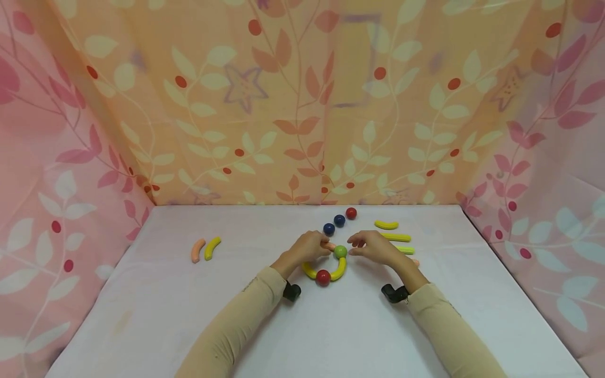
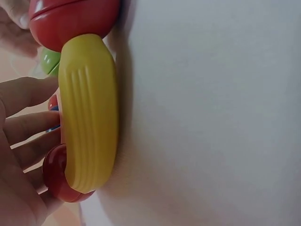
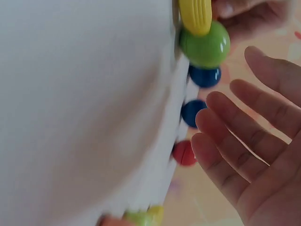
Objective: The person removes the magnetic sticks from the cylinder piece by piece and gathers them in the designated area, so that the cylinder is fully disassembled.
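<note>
A ring of toy magnetic pieces lies on the table: two curved yellow rods (image 1: 338,269) meet at a red ball (image 1: 323,277). On its right side sits a green ball (image 1: 340,252), with an orange rod (image 1: 329,245) against it. My left hand (image 1: 308,248) holds the orange rod by thumb and fingers, though its grip is partly hidden. Close to the yellow rod (image 2: 89,113) in the left wrist view, a second red ball (image 2: 59,174) is at the rod's end. My right hand (image 1: 375,247) hovers just right of the green ball, fingers spread and holding nothing.
Two blue balls (image 1: 339,220) and a red ball (image 1: 351,213) line up behind the ring. Several rods, including a yellow one (image 1: 386,225) and a green one (image 1: 405,250), lie right. An orange rod (image 1: 198,250) and yellow rod (image 1: 212,248) lie left. Patterned curtains surround the table.
</note>
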The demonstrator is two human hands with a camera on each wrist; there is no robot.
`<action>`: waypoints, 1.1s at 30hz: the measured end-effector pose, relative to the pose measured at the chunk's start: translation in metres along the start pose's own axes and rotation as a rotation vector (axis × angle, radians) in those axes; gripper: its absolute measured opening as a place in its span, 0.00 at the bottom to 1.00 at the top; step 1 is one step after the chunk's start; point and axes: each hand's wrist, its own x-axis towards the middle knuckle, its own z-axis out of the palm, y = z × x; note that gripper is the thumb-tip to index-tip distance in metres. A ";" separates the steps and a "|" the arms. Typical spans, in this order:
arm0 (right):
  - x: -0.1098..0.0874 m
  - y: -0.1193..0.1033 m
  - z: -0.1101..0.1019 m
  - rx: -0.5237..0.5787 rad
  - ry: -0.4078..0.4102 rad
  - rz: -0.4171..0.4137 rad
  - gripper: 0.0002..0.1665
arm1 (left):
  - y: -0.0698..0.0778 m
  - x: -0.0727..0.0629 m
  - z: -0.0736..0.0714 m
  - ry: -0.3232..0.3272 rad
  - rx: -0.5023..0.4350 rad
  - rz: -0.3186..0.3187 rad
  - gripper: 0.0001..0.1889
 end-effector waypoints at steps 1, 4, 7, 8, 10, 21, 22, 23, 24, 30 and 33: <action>0.002 -0.002 0.002 0.002 -0.004 0.000 0.19 | 0.000 0.000 0.000 -0.001 -0.001 0.004 0.20; 0.009 -0.010 0.008 0.018 -0.017 0.015 0.20 | -0.001 0.002 -0.001 0.003 -0.003 0.016 0.18; 0.015 -0.015 0.014 0.040 -0.032 0.053 0.20 | -0.003 0.002 -0.001 0.016 0.009 0.028 0.17; 0.016 -0.017 0.015 0.040 -0.036 0.060 0.20 | -0.003 0.001 -0.001 0.020 0.010 0.030 0.17; 0.017 -0.019 0.018 0.040 -0.040 0.072 0.20 | -0.003 0.000 -0.001 0.026 0.015 0.036 0.17; 0.020 -0.026 0.030 0.060 -0.069 0.058 0.19 | -0.011 -0.018 -0.005 0.063 0.066 0.046 0.19; 0.019 -0.027 0.031 0.060 -0.073 0.059 0.19 | -0.011 -0.020 -0.005 0.055 0.057 0.041 0.18; 0.019 -0.029 0.032 0.065 -0.077 0.064 0.19 | -0.012 -0.023 -0.005 0.048 0.052 0.039 0.18; 0.018 -0.030 0.032 0.066 -0.083 0.065 0.19 | -0.012 -0.025 -0.006 0.040 0.046 0.033 0.17; 0.011 -0.035 0.035 0.075 -0.114 0.068 0.18 | -0.016 -0.040 -0.003 -0.019 -0.032 0.005 0.13; 0.007 -0.037 0.037 0.087 -0.127 0.060 0.17 | -0.017 -0.048 -0.001 -0.015 -0.033 0.014 0.13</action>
